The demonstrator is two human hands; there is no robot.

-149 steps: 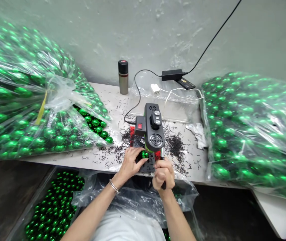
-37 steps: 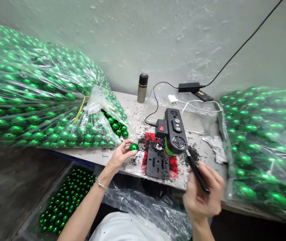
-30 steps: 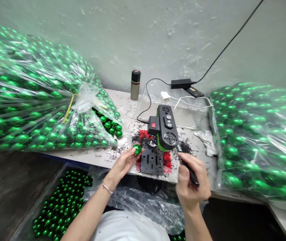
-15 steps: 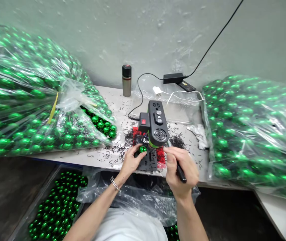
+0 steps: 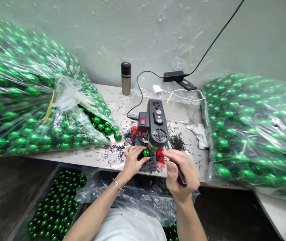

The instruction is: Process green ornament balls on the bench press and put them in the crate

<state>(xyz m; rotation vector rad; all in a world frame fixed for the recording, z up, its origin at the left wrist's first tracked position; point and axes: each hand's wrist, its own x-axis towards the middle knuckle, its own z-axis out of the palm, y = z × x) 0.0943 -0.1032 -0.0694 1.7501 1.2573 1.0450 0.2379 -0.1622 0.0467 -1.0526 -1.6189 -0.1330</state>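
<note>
A black machine [image 5: 158, 122] with a red switch stands on the white table. Beneath its front end, on the black base plate [image 5: 153, 164], is a shiny green ball [image 5: 146, 153]. My left hand [image 5: 134, 161] is beside the ball, thumb on the near side and fingers on the far side, spread apart; whether the fingertips touch the ball is hard to tell. To the right of the machine, my right hand [image 5: 182, 172] is closed around a lever with a black handle [image 5: 182, 179]. Red material [image 5: 160, 155] shows beside the base plate.
Large clear bags of green balls lie left [image 5: 27, 110] and right [image 5: 248, 134]. Behind are a bottle [image 5: 126, 80], a power adapter [image 5: 173, 76] and a white plug [image 5: 157, 89]. Black scraps [image 5: 178, 142] litter the table [image 5: 90, 160]. More balls [image 5: 54, 204] fill a lined container below left.
The green ball sits slightly farther right and lower, and my left hand's fingers have spread around it. At the left bag's opening, several loose balls have shifted outward. My right hand keeps its grip.
</note>
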